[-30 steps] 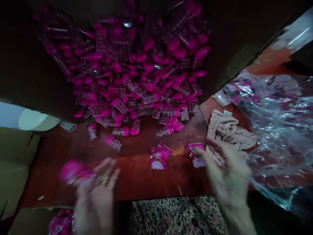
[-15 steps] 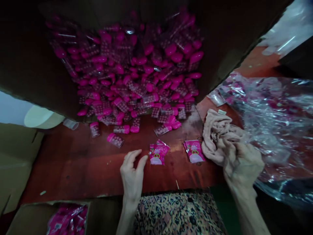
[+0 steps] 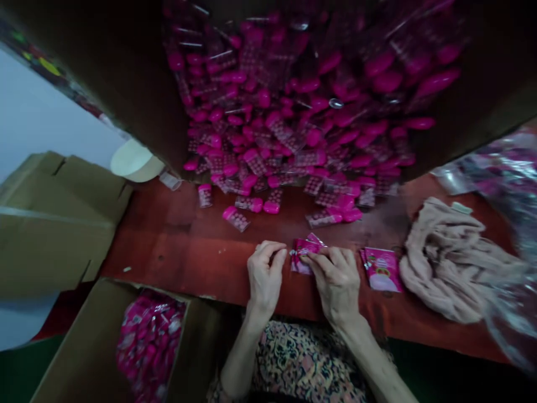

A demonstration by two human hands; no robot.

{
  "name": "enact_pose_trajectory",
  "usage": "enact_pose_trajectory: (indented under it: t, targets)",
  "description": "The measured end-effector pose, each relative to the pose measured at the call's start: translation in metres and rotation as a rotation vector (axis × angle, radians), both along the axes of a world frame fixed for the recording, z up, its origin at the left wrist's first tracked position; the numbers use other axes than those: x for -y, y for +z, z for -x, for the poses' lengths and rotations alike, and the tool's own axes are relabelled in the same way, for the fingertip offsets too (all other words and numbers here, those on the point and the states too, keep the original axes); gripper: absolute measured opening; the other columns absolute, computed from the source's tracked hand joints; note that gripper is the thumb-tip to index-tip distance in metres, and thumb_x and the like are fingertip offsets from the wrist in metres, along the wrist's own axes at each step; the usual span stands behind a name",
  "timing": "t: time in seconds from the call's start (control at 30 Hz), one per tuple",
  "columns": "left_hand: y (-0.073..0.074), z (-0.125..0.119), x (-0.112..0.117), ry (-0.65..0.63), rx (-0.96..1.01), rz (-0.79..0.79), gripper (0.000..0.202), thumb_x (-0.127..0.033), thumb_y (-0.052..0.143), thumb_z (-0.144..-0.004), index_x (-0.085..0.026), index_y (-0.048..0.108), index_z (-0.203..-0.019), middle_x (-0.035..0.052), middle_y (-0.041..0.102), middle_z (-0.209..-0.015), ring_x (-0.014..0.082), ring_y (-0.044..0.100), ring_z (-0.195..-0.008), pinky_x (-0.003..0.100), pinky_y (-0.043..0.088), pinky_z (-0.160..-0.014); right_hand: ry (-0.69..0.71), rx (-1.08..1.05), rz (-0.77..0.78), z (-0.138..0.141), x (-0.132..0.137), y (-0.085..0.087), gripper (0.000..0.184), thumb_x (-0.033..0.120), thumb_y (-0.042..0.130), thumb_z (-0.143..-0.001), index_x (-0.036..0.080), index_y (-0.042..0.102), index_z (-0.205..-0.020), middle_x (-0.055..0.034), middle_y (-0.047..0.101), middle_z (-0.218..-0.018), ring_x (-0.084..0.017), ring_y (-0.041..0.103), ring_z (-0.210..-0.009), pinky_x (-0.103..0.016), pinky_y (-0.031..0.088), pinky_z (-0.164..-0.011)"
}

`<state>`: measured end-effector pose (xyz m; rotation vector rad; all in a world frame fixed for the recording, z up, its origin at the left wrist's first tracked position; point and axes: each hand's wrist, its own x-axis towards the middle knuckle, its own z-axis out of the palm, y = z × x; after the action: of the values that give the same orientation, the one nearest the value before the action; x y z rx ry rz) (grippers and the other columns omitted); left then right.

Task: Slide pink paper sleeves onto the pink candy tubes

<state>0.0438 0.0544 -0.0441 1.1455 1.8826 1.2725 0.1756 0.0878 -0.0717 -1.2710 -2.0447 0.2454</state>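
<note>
At the front edge of the reddish-brown wooden bench (image 3: 168, 252), we have the left hand (image 3: 265, 277) and the right hand (image 3: 333, 285) meeting over a small glossy pink foil sachet (image 3: 304, 254). Our right fingers (image 3: 325, 260) lie across the sachet's lower part and pinch it, while our left fingers (image 3: 279, 256) curl closed against its left edge. The sachet sits between the two hands, partly covered, with its upper corner showing. Just to the right, a second pink foil sachet (image 3: 381, 270) lies flat on the bench, untouched by either hand. Beyond it is a crumpled beige cloth (image 3: 444, 260), and a clear plastic bag (image 3: 509, 184) sits at the far right. Ahead of us spreads a large heap of clear tablet tubes with pink caps (image 3: 285, 123), a few lying loose on the bench. Below left, an open brown cardboard box (image 3: 104, 330) holds a mass of pink sachets (image 3: 149, 347)
</note>
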Motion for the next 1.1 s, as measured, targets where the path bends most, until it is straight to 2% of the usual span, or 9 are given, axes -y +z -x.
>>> enact_pose_trajectory:
  t: [0.17, 0.27, 0.4, 0.5, 0.57, 0.67, 0.77, 0.97, 1.1]
  targets:
    - [0.005, -0.006, 0.000, 0.029, 0.011, 0.017, 0.014, -0.024, 0.057, -0.080, -0.015, 0.068, -0.083, 0.0056, 0.065, -0.078, 0.0170, 0.059, -0.075, 0.027, 0.045, -0.066, -0.008, -0.008, -0.147, -0.002, 0.000, 0.003, 0.022, 0.027, 0.054, -0.087, 0.015, 0.070, -0.078, -0.0062, 0.058, -0.068, -0.018, 0.047, -0.067, -0.028, 0.040, -0.057]
    - [0.012, -0.010, 0.000, 0.030, 0.037, 0.044, 0.018, -0.030, 0.065, -0.073, -0.015, 0.069, -0.084, 0.0053, 0.064, -0.078, 0.0179, 0.057, -0.074, 0.027, 0.044, -0.066, -0.004, -0.008, -0.237, -0.002, 0.003, 0.005, 0.016, 0.021, 0.056, -0.086, 0.017, 0.071, -0.080, -0.0054, 0.060, -0.071, -0.017, 0.050, -0.067, -0.026, 0.041, -0.057]
    - [0.020, -0.016, -0.002, -0.016, 0.448, 0.020, 0.009, -0.023, 0.070, -0.066, -0.017, 0.072, -0.072, 0.0012, 0.063, -0.067, 0.0141, 0.055, -0.065, 0.024, 0.042, -0.061, 0.061, -0.053, -0.292, 0.000, 0.009, 0.005, 0.014, 0.014, 0.059, -0.082, 0.020, 0.070, -0.076, -0.0043, 0.062, -0.076, -0.016, 0.056, -0.071, -0.027, 0.045, -0.061]
    - [0.020, -0.021, -0.004, 0.065, 0.730, -0.016, 0.006, -0.018, 0.066, -0.068, -0.015, 0.071, -0.067, -0.0001, 0.064, -0.062, 0.0108, 0.055, -0.057, 0.022, 0.043, -0.058, -0.033, -0.223, -0.123, 0.004, 0.015, 0.008, 0.012, 0.020, 0.065, -0.078, 0.022, 0.069, -0.089, -0.0047, 0.062, -0.088, -0.016, 0.058, -0.076, -0.028, 0.047, -0.066]
    - [0.018, -0.022, -0.004, 0.106, 0.782, -0.025, 0.006, -0.019, 0.066, -0.068, -0.014, 0.069, -0.068, -0.0005, 0.064, -0.061, 0.0095, 0.055, -0.054, 0.022, 0.045, -0.057, -0.117, -0.453, 0.137, 0.008, 0.019, 0.011, 0.023, 0.027, 0.067, -0.076, 0.021, 0.066, -0.098, -0.0058, 0.061, -0.095, -0.017, 0.059, -0.077, -0.030, 0.048, -0.067]
    - [0.013, -0.022, -0.003, 0.164, 0.836, -0.035, 0.009, -0.020, 0.070, -0.063, -0.013, 0.064, -0.063, -0.0020, 0.063, -0.059, 0.0080, 0.054, -0.052, 0.020, 0.045, -0.056, -0.119, -0.708, 0.453, 0.012, 0.022, 0.016, 0.018, 0.034, 0.066, -0.075, 0.018, 0.066, -0.082, -0.0013, 0.064, -0.076, -0.015, 0.058, -0.065, -0.028, 0.048, -0.062]
    - [0.008, -0.021, -0.003, 0.187, 0.844, -0.031, 0.015, -0.021, 0.074, -0.060, -0.013, 0.060, -0.062, -0.0034, 0.061, -0.057, 0.0070, 0.053, -0.051, 0.019, 0.045, -0.055, -0.132, -0.717, 0.498, 0.011, 0.023, 0.016, 0.020, 0.036, 0.065, -0.074, 0.017, 0.065, -0.069, 0.0019, 0.060, -0.061, -0.013, 0.053, -0.056, -0.025, 0.044, -0.056]
    - [0.005, -0.014, -0.008, 0.103, 0.741, 0.011, 0.018, -0.026, 0.074, -0.060, -0.012, 0.063, -0.064, -0.0027, 0.060, -0.055, 0.0076, 0.052, -0.048, 0.020, 0.046, -0.051, -0.278, -0.764, 0.489, -0.005, 0.009, 0.012, 0.020, 0.035, 0.063, -0.075, 0.017, 0.061, -0.069, 0.0045, 0.053, -0.059, -0.010, 0.045, -0.056, -0.022, 0.037, -0.056]
    - [0.002, -0.010, -0.024, 0.030, 0.597, 0.003, 0.018, -0.026, 0.070, -0.065, -0.013, 0.066, -0.076, -0.0009, 0.063, -0.060, 0.0104, 0.055, -0.051, 0.024, 0.047, -0.054, -0.348, -0.845, 0.512, -0.017, -0.003, 0.015, 0.025, 0.040, 0.060, -0.077, 0.017, 0.056, -0.069, 0.0042, 0.051, -0.060, -0.011, 0.045, -0.055, -0.022, 0.038, -0.054]
